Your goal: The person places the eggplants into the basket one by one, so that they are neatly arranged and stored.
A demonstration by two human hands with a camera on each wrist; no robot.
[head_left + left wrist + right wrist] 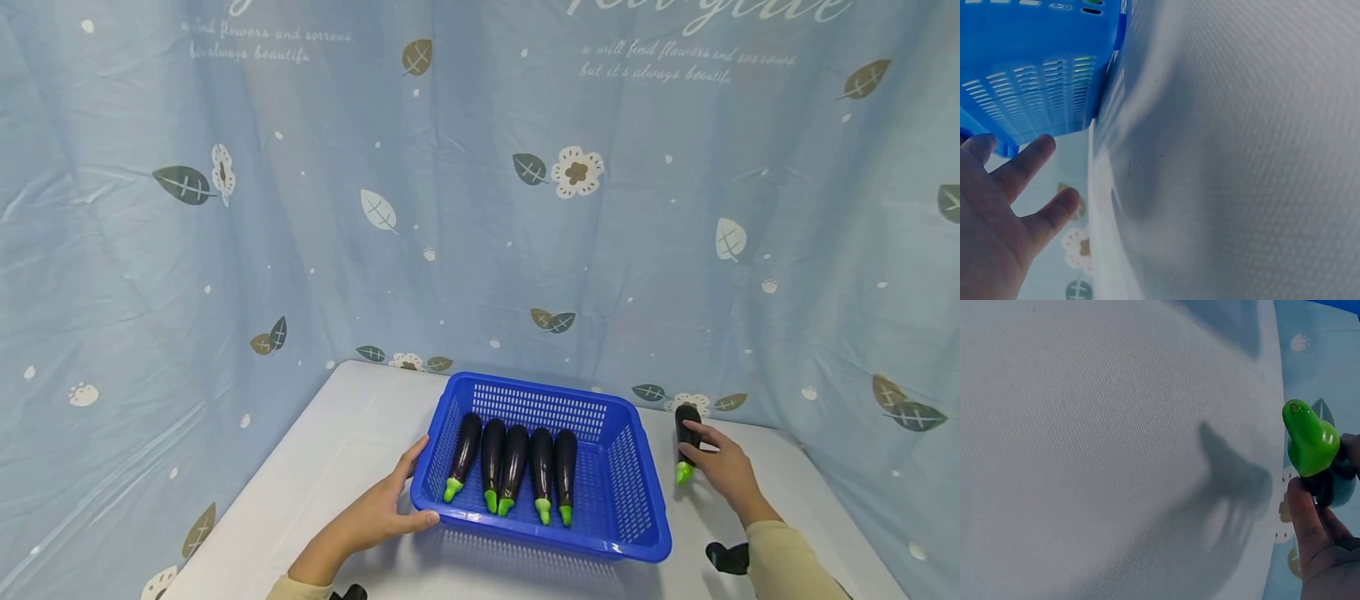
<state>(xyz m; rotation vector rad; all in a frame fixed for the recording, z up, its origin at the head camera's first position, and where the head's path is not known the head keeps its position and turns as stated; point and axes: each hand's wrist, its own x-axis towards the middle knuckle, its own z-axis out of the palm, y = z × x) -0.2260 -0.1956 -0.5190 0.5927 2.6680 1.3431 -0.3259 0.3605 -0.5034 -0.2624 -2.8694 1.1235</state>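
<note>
Five dark purple eggplants with green stems lie side by side in a blue plastic basket, an eggplant nearest its left wall. My left hand is at the basket's front left corner, thumb along the front rim and fingers against the left side; in the left wrist view the fingers are straight and spread. To the right of the basket, my right hand pinches another eggplant between thumb and fingers. Its green stem points toward me, and its shadow falls on the white table in the right wrist view.
A white-covered table bears the basket. Blue patterned curtain hangs behind it and at both sides. A black object shows beside the right sleeve, and another dark piece by the left sleeve.
</note>
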